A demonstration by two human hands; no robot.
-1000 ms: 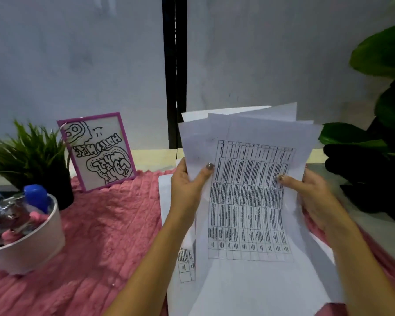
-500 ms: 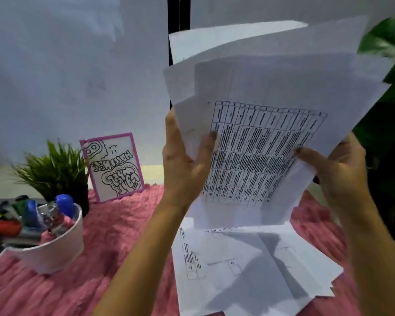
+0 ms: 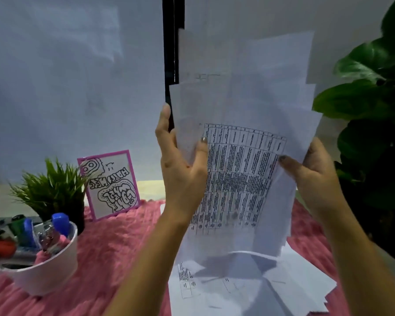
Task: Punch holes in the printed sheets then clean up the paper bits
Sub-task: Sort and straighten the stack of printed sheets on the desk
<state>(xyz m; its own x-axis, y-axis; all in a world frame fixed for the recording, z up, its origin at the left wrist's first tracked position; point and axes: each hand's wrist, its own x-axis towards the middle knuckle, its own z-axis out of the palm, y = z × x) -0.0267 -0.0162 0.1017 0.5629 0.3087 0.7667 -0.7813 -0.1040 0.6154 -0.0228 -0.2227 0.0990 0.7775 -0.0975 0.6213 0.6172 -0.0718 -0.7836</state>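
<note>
Head view: a fanned stack of printed sheets (image 3: pixel 244 156) is held upright above the pink cloth (image 3: pixel 114 247), with a dense black table printed on the front page. Its left edge is gripped by the left hand (image 3: pixel 180 169) and its right edge is pinched by the right hand (image 3: pixel 310 172). Loose sheets (image 3: pixel 249 290) are spread beneath.

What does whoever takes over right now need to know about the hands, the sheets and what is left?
Left hand: grips the left edge of the raised stack of printed sheets, thumb in front.
Right hand: grips the stack's right edge.
More loose sheets lie on the pink cloth under the stack.
White bowl at left holds a metal tool with blue parts; whether it is the punch I cannot tell.
Done: no holes or paper bits visible yet.
Left: square the stack, punch, clean up.
</note>
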